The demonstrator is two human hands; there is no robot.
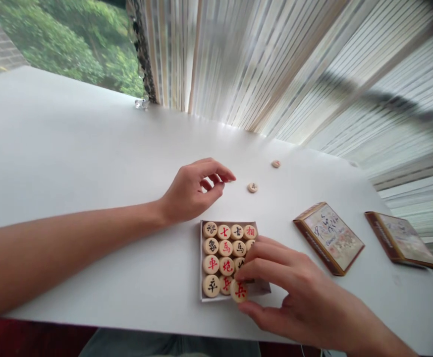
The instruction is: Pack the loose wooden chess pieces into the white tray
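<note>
My right hand (287,282) pinches a round Chinese chess piece (239,291) with a red character between thumb and fingers. It is over the front right part of a shallow open box (202,267). Rows of round pieces with red or black characters fill the box, such as a black-marked piece (211,286) in its near left corner. My right fingers hide part of the right side. Beyond the box, my left hand (197,191) is over the table with loosely curved fingers apart. A pale sliver shows under its index fingertip; I cannot tell what it is.
Two loose pieces lie past my left hand: a black-marked piece (252,187) and a farther red-marked piece (276,163). Two decorated boxes, a nearer one (331,238) and a farther one (405,240), lie right on the white table (71,148). A small clear object (141,103) sits by the curtain (220,59).
</note>
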